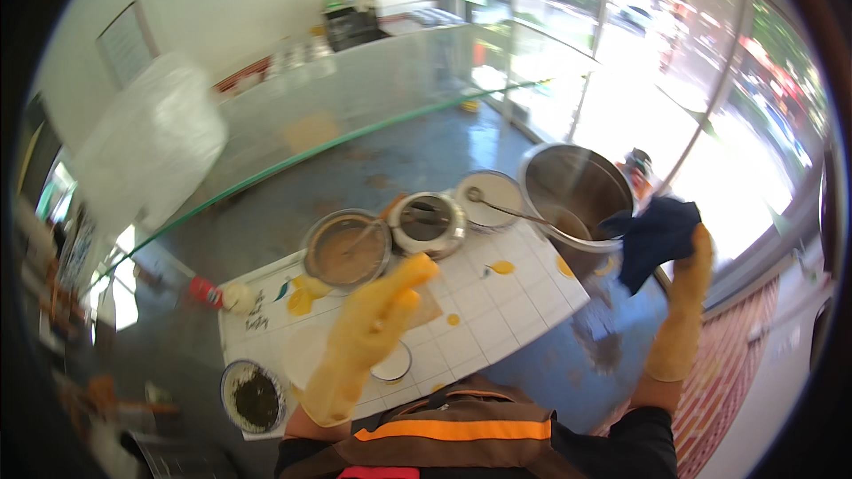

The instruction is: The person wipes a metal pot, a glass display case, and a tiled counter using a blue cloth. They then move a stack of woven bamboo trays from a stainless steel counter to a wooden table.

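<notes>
My left hand, in a yellow rubber glove, is raised over a white grid-patterned tabletop; nothing shows in its partly spread fingers. My right hand, gloved alike, grips a dark blue cloth at the right, beside a large steel pot. Along the table's far edge stand a pot of brown paste or sauce, a steel container with an open top and a white bowl. A long-handled ladle reaches from the bowl to the large pot.
A bowl of dark green leafy matter sits at the near left table corner. Beyond the table runs a glass partition. A translucent plastic bag hangs at left. Glass doors stand at right, and a brick-patterned strip lies below.
</notes>
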`<state>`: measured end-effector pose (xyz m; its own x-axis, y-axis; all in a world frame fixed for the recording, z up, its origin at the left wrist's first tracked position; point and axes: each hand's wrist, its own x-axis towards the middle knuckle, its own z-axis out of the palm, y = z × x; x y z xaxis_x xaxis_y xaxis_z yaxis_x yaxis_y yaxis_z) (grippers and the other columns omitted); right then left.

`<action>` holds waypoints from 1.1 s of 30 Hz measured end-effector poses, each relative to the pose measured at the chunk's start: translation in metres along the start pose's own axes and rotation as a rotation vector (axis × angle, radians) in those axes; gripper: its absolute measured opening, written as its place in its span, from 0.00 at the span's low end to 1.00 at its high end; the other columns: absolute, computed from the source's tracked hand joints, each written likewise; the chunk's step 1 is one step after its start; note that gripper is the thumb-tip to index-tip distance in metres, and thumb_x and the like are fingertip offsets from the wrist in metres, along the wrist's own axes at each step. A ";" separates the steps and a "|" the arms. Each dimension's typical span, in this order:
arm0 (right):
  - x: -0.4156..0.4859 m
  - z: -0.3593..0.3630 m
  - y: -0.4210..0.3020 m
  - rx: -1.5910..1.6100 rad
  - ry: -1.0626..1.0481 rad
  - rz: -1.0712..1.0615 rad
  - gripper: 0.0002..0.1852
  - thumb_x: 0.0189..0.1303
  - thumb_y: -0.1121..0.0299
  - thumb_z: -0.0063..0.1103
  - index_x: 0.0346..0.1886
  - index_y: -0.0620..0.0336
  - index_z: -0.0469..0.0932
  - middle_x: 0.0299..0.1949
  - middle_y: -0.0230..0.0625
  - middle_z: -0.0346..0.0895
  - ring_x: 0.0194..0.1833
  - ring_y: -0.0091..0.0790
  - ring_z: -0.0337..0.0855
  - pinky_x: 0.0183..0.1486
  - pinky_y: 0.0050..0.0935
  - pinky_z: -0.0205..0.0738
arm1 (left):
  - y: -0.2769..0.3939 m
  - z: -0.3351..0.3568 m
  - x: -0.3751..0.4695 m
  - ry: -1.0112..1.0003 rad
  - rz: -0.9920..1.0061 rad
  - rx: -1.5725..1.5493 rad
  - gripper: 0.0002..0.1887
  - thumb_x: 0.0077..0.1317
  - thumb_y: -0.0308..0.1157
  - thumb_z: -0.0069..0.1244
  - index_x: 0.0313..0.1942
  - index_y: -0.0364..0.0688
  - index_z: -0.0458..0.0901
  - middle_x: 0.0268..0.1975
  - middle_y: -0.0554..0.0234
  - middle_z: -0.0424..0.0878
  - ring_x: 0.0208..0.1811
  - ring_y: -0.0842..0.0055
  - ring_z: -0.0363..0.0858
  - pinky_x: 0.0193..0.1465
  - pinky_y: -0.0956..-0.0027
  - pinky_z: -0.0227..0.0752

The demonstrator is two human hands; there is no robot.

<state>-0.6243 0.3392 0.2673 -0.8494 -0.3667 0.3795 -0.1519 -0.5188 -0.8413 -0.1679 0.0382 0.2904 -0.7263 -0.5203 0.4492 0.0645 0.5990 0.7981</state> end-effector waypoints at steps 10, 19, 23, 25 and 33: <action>0.068 0.453 -0.079 -0.398 -0.748 -0.498 0.29 0.67 0.48 0.81 0.62 0.58 0.88 0.50 0.36 0.93 0.52 0.30 0.90 0.59 0.28 0.81 | 0.051 -0.150 -0.007 0.740 0.309 0.684 0.21 0.77 0.19 0.55 0.68 0.32 0.85 0.67 0.50 0.90 0.74 0.48 0.83 0.86 0.46 0.62; -0.042 0.580 -0.019 -0.486 -1.497 -0.304 0.21 0.73 0.52 0.73 0.54 0.63 0.88 0.42 0.31 0.86 0.43 0.24 0.80 0.54 0.30 0.78 | 0.030 -0.203 -0.013 0.607 0.404 1.037 0.21 0.70 0.26 0.63 0.62 0.30 0.87 0.61 0.43 0.90 0.64 0.41 0.86 0.79 0.35 0.68; -0.068 0.585 -0.030 -0.474 -1.418 -0.469 0.18 0.79 0.55 0.63 0.41 0.63 0.84 0.37 0.35 0.82 0.39 0.37 0.82 0.50 0.39 0.79 | 0.029 -0.209 0.009 0.611 0.454 1.051 0.19 0.70 0.27 0.63 0.59 0.30 0.88 0.59 0.43 0.91 0.62 0.44 0.87 0.78 0.36 0.70; -0.069 0.598 -0.012 -0.447 -1.500 -0.850 0.16 0.80 0.59 0.59 0.38 0.63 0.82 0.36 0.40 0.81 0.39 0.48 0.83 0.48 0.44 0.78 | 0.027 -0.207 0.019 0.654 0.460 1.080 0.18 0.70 0.27 0.64 0.57 0.30 0.89 0.56 0.44 0.92 0.60 0.47 0.89 0.77 0.37 0.72; -0.037 0.543 -0.015 -0.442 -1.407 -0.997 0.15 0.78 0.63 0.59 0.36 0.66 0.80 0.38 0.45 0.81 0.44 0.58 0.82 0.46 0.49 0.74 | 0.015 -0.202 0.029 0.775 0.447 1.061 0.13 0.67 0.25 0.66 0.50 0.31 0.90 0.45 0.49 0.95 0.49 0.50 0.92 0.74 0.40 0.76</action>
<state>-0.3167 -0.0591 0.4747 0.6360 -0.5164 0.5734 -0.6021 -0.7969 -0.0499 -0.0493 -0.0908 0.3968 -0.1990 -0.1565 0.9674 -0.6108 0.7918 0.0024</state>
